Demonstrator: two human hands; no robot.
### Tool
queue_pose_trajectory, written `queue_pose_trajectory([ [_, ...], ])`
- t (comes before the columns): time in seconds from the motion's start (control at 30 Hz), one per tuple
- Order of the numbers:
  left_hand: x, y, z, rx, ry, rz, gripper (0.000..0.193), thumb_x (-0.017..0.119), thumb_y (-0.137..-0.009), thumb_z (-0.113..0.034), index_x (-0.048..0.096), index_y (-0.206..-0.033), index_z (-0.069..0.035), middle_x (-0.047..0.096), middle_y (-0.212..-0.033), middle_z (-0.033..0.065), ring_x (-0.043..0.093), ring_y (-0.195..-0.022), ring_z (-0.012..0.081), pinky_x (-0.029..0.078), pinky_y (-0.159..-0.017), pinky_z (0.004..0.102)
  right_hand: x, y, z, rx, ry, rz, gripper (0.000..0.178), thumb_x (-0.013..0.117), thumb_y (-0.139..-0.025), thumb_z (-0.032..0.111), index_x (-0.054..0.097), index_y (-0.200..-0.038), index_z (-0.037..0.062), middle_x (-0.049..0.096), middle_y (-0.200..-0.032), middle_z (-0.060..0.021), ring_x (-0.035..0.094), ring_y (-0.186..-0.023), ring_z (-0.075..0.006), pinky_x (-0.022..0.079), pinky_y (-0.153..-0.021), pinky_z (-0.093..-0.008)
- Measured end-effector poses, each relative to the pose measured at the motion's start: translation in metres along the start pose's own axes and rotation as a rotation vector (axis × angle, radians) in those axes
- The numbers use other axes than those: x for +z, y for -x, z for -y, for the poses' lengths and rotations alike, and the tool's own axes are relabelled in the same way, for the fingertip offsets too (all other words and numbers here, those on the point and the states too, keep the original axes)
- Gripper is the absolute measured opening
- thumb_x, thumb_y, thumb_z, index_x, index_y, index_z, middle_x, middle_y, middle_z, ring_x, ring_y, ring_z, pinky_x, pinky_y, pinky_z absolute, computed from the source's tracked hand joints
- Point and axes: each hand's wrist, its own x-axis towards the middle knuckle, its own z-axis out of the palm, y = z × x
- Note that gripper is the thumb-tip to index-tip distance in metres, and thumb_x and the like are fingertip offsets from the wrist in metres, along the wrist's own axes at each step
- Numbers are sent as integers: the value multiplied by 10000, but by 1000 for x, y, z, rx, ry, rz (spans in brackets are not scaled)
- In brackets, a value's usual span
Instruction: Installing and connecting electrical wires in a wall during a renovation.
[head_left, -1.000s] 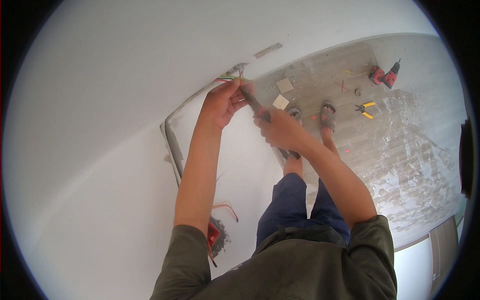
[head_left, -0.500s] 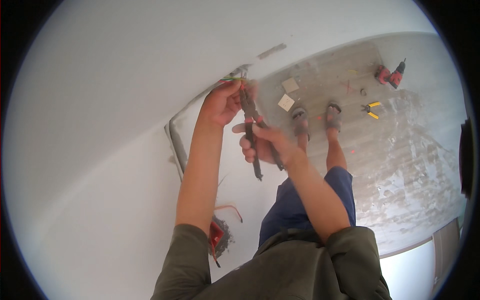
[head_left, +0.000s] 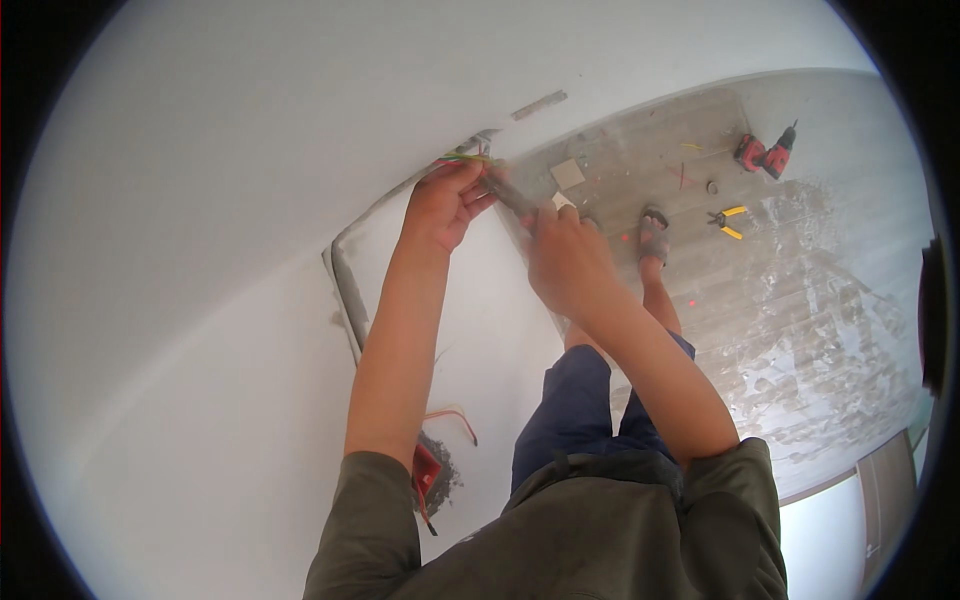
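My left hand [head_left: 443,208] is raised to the wall, thumb and fingers pinched around a bunch of thin electrical wires [head_left: 463,156], green-yellow ones among them. The wires come from the upper end of a groove cut in the wall. My right hand [head_left: 572,265] is wrapped round the handles of a pair of dark pliers [head_left: 511,196] with red bands. The pliers slant across, and their jaws are at the wires beside my left fingertips. Motion smears the jaws, so their exact bite cannot be made out.
A groove [head_left: 347,285] runs down the wall to a red wall box [head_left: 427,467] with orange wires hanging out. On the floor lie a red cordless drill [head_left: 768,153], yellow-handled pliers [head_left: 730,221], a small ring [head_left: 712,187] and a beige square plate [head_left: 567,174]. My sandalled foot [head_left: 653,238] stands near them.
My right hand has turned over and swung up and right, tilting the pliers from nearly upright to a slant. My left hand stays at the wires. My body has shifted slightly.
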Motion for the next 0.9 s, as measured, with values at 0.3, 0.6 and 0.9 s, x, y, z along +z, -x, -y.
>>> queue_pose_trajectory([
  [0.3,0,0,2,12,-3,-13,143,556,-939,-103,614,-1035,-13,685,-1029,138,674,-981,256,530,-891,410,-1,3,17,96,140,-36,246,602,-875,159,536,-1040,-12,594,-1010,-168,653,-920,-340,539,-788,-438],
  [0.6,-13,-6,3,-4,21,139,151,585,-941,-147,632,-1024,-30,684,-1059,138,651,-1037,267,495,-952,426,16,-8,-12,76,-35,46,240,572,-890,144,532,-1044,-37,634,-949,-222,694,-860,-342,562,-703,-438],
  [0.9,-31,-15,2,-43,66,292,195,603,-949,-221,640,-1009,-39,686,-1051,140,638,-1042,272,497,-926,417,22,-7,-10,220,-1808,737,138,588,-957,179,529,-1023,73,536,-805,-26,522,-642,-145,453,-578,-316],
])
